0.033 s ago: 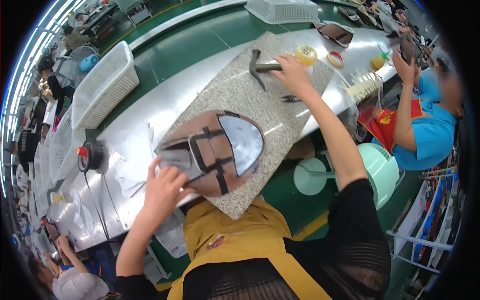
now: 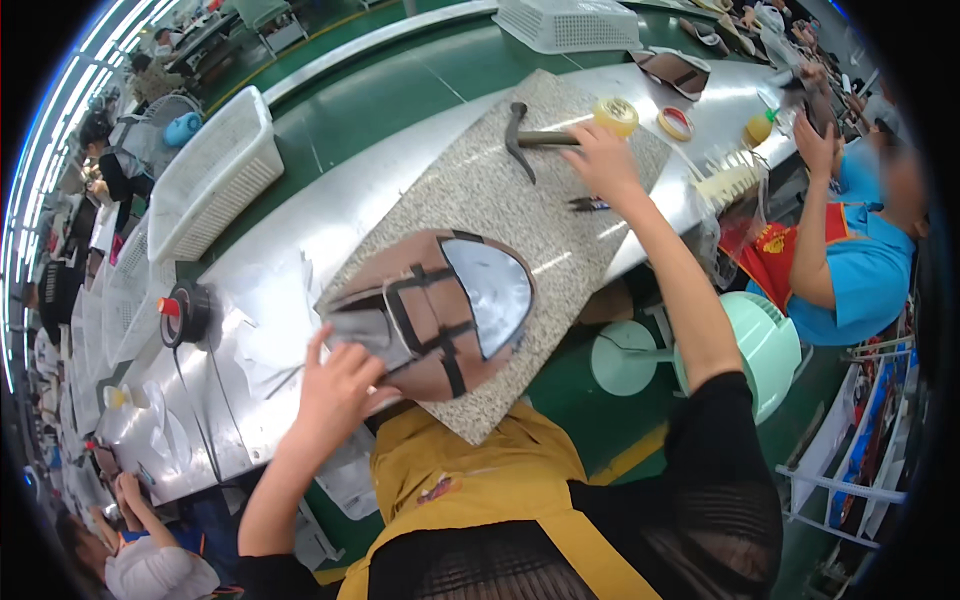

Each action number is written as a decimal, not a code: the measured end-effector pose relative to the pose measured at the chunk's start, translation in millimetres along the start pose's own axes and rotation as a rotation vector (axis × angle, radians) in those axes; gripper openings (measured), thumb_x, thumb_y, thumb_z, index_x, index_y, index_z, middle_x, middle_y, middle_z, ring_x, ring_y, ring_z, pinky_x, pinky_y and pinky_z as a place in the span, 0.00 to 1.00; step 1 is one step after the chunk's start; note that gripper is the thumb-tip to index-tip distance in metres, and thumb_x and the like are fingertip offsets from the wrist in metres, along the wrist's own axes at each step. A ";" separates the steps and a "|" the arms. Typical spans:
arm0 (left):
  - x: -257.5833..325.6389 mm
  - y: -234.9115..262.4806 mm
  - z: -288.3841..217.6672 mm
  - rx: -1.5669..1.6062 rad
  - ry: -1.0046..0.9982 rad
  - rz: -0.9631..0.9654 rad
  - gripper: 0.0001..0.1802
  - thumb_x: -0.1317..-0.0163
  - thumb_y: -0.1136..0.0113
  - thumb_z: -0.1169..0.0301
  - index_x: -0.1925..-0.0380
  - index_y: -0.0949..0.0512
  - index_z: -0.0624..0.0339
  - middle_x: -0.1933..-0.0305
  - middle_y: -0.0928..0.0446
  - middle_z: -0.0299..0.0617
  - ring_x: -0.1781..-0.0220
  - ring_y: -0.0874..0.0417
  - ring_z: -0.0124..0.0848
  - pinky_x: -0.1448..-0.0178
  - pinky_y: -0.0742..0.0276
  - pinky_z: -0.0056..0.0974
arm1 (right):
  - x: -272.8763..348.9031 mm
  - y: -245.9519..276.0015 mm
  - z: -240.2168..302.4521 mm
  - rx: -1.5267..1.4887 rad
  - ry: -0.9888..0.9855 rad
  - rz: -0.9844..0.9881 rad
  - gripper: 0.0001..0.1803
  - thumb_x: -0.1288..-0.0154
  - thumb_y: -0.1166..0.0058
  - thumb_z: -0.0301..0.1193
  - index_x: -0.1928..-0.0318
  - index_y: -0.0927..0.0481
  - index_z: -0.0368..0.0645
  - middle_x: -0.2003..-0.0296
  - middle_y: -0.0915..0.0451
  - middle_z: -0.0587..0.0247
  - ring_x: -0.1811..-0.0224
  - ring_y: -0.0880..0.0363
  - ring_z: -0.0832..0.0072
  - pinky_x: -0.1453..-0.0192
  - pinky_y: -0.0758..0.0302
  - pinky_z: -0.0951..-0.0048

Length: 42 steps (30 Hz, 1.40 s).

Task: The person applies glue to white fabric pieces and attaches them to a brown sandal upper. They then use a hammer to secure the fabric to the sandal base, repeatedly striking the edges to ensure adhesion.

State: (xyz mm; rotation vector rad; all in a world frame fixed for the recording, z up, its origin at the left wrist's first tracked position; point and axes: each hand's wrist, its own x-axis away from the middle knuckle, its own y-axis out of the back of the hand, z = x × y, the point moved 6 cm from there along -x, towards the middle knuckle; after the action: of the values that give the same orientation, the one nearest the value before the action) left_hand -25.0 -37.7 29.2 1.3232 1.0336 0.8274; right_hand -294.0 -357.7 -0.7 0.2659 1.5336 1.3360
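Note:
A brown bag (image 2: pixel 425 310) with black straps and a pale, shiny oval panel lies on a speckled stone slab (image 2: pixel 440 190). At its near left end, my left hand (image 2: pixel 345 385) grips the edge, fingers bent and thumb along the near side. Beyond the bag a claw hammer (image 2: pixel 540 138) rests on the slab, its head to the left. My right hand (image 2: pixel 608 165) is loosely closed around the far end of its handle and hides that end. Just below this hand lies a small dark tool (image 2: pixel 588 204), too small to name.
A roll of yellowish tape (image 2: pixel 615 116) and a red-edged tape roll (image 2: pixel 676 122) sit beyond my right hand. White sheets (image 2: pixel 275 325) and a black round device (image 2: pixel 185 312) are at left. A white basket (image 2: pixel 215 180) borders the metal table. A co-worker in blue (image 2: pixel 850 250) works at right.
My right hand has slid a little to the right along the hammer handle, so more of the handle shows. My left hand stays at the bag's edge. The whole view has shifted slightly.

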 end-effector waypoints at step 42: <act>8.3 13.7 -14.2 0.129 -0.126 -0.164 0.25 0.56 0.31 0.57 0.58 0.22 0.54 0.62 0.25 0.33 0.45 0.25 0.33 0.26 0.47 0.54 | 98.9 43.0 246.6 -0.475 0.056 0.437 0.20 0.45 0.37 0.35 0.56 0.30 0.44 0.75 0.26 0.63 0.70 0.24 0.67 0.66 0.29 0.69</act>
State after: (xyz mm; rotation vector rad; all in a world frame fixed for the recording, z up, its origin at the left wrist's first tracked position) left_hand -34.1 -23.6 42.4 1.3603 1.0936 0.5556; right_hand -162.0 -124.1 20.4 0.2703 1.1909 2.0206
